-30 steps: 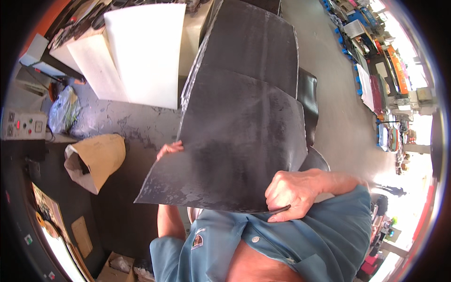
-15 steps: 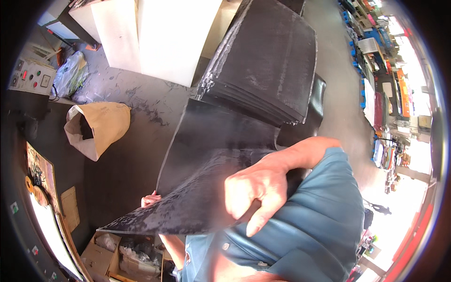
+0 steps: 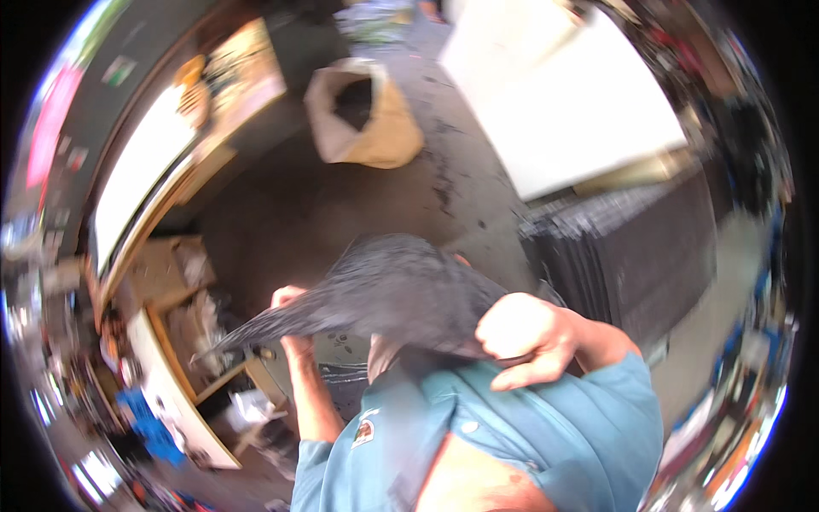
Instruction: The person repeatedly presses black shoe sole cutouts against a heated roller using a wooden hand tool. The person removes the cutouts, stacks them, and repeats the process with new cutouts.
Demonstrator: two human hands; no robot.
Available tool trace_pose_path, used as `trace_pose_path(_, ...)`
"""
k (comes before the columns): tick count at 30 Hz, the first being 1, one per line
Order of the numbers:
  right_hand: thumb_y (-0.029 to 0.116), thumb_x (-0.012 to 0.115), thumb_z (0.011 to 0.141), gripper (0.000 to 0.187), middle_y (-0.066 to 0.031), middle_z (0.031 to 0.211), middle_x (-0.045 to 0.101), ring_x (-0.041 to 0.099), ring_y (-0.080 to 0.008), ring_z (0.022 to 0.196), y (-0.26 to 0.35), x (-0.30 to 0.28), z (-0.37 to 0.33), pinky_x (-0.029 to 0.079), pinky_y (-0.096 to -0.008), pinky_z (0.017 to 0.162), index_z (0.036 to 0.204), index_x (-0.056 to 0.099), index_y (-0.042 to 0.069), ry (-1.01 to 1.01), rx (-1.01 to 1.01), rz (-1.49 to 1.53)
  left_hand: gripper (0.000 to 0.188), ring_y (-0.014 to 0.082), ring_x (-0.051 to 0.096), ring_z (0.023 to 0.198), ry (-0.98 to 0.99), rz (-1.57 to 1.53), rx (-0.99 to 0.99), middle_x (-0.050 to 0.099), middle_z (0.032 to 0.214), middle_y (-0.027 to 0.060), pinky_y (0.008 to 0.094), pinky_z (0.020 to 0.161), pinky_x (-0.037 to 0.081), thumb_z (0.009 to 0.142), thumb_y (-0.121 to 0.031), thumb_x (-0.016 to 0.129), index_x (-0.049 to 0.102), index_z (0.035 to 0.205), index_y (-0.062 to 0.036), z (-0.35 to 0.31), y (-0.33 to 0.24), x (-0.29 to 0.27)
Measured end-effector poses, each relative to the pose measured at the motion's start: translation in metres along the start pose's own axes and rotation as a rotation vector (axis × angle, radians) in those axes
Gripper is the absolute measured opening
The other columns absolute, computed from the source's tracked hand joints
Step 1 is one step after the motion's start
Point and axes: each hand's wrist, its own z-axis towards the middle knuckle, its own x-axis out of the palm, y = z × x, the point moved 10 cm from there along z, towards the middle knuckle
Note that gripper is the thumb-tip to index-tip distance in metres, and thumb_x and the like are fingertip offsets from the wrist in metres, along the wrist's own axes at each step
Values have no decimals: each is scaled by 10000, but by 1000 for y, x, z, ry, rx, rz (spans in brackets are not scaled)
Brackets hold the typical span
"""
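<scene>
In the head view, one thin, flexible black sheet (image 3: 388,286) hangs between the two hands: the left hand (image 3: 288,299) pinches its left side, partly hidden by it, and the right hand (image 3: 527,337) is curled in a fist at its right edge. Handling it well probably means an even grip on both sides — the bowed middle could crease if one slackens. Beyond the hands stands one open brown paper bag (image 3: 388,132); right of the right hand, one stack of black sheets (image 3: 661,256), too blurred to count
</scene>
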Motion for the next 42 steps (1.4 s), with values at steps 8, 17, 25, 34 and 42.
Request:
trace_pose_path(8, 212, 851, 802, 628, -56, 550, 265, 282, -257, 469, -21, 28, 183, 192, -419, 476, 597, 276, 69, -10, -21, -603, 228, 110, 537, 853, -163, -234, 155, 595, 937, 16, 277, 784, 438, 1022, -269, 694, 624, 939, -69, 42, -32, -155)
trace_pose_path(17, 309, 782, 881, 379, -132, 993, 720, 684, -260, 901, 32, 63, 444, 520, -331, 840, 1077, 741, -13, -31, -415, -1345, 413, 62, 581, 1071, -402, 58, 256, 694, 1234, -20, 233, 953, 467, 1113, -257, 650, 658, 1413, 26, 116, -115, -372)
trace_pose_path(25, 196, 724, 1035, 353, -109, 1313, 717, 670, -244, 1235, -98, 82, 749, 506, -348, 1072, 1364, 718, 67, 10, -667, -1843, 435, 90, 474, 776, -778, 112, 120, 558, 743, 11, 329, 693, 449, 1083, -367, 655, 672, 875, 15, 222, -139, -509)
trace_pose_path(34, 164, 716, 1055, 226, -56, 834, 649, 571, -139, 785, -396, -25, 527, 489, -329, 729, 924, 702, -20, -275, 205, -1003, 427, 349, 725, 801, -792, 637, 15, 730, 829, 216, 452, 734, 549, 1008, -392, 699, 717, 844, 1, 340, -104, -603)
trace_pose_path(42, 429, 752, 1029, 499, -180, 1217, 691, 657, -248, 1094, -469, -97, 355, 518, -385, 998, 1224, 740, -30, -893, 708, -996, 325, 58, 503, 771, -740, 259, -6, 607, 782, -42, 283, 681, 453, 1086, -249, 680, 710, 926, 33, 322, -109, -595)
